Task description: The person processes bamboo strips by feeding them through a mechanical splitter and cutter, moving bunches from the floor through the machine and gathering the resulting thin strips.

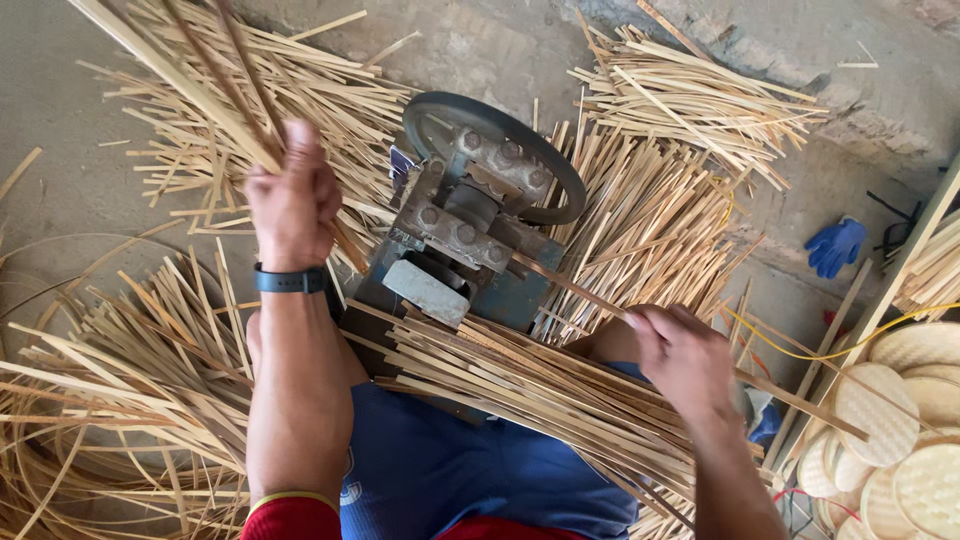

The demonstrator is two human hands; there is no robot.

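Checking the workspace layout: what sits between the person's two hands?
In the head view, a metal strip-cutting machine with a dark flywheel sits between the left hand, gripping bamboo strips, and the right hand, holding one strip at the machine.

A bamboo workshop — strip piles (650, 215) around a splitting machine (470, 215).

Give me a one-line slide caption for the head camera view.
Left hand grips bamboo strips; right hand holds one strip at a metal splitting machine.
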